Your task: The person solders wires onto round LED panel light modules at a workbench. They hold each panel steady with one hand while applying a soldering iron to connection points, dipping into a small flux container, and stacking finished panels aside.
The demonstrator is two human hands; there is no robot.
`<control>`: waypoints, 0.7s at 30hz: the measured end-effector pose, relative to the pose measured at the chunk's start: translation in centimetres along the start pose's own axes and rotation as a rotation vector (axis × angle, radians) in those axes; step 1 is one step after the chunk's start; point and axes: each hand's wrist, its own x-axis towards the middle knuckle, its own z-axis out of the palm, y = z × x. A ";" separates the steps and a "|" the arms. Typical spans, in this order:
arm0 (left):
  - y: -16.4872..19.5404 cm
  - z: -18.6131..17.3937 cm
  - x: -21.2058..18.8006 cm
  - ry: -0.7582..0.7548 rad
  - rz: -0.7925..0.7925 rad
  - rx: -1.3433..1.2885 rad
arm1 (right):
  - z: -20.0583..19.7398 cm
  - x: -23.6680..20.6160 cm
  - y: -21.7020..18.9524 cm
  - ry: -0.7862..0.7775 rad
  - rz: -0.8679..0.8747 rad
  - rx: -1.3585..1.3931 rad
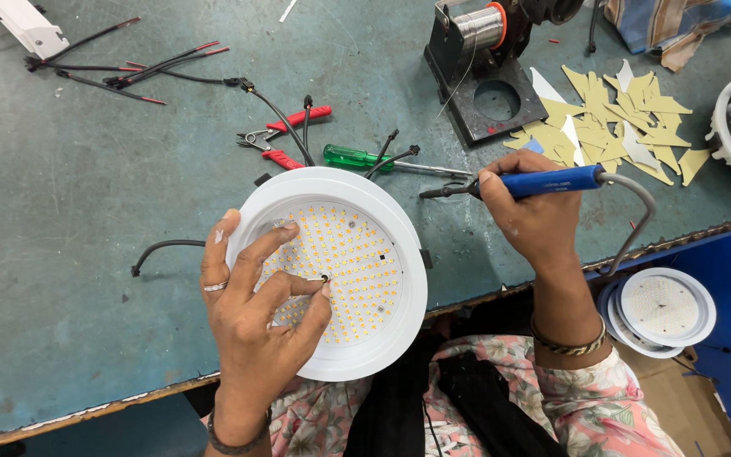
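Nearest to us, our left hand (pixel 251 326) lies spread across the round white LED downlight (pixel 336 271), which rests at the near edge of the green worktop (pixel 69 254). The palm and outer fingers press on the rim and the dotted LED board, probably to keep the lamp from sliding, while thumb and forefinger pinch a thin wire end (pixel 324 278) against the board, apparently to hold it on its solder point. Our right hand (pixel 535 220) is closed around the blue handle of a soldering iron (pixel 535 182), gripped like a pen; its tip points left and hangs just beyond the lamp's far rim, apart from the pinched wire. Behind the lamp lie a green-handled screwdriver (pixel 353 156), red-handled cutters (pixel 285 135) and loose black leads. A black stand with a solder spool (pixel 480 30) sits within easy reach of the iron, beside yellow paper offcuts (pixel 611 123). More finished downlights (pixel 666 309) are stacked lower right.
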 end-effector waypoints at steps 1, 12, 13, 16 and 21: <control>0.0 0.0 0.0 0.000 0.002 0.004 | 0.0 0.0 0.0 0.005 0.001 0.003; 0.1 -0.2 0.1 -0.002 0.010 0.010 | -5.0 -2.6 -0.5 0.373 0.054 0.386; 0.1 -0.1 0.1 -0.013 0.021 0.016 | -5.1 -3.1 0.1 0.400 0.046 0.432; 0.0 0.0 0.2 -0.023 0.057 0.044 | -6.8 -4.4 2.6 0.459 0.014 0.580; 0.2 0.0 0.3 -0.017 0.111 0.054 | -8.6 -6.6 8.5 0.472 0.043 0.775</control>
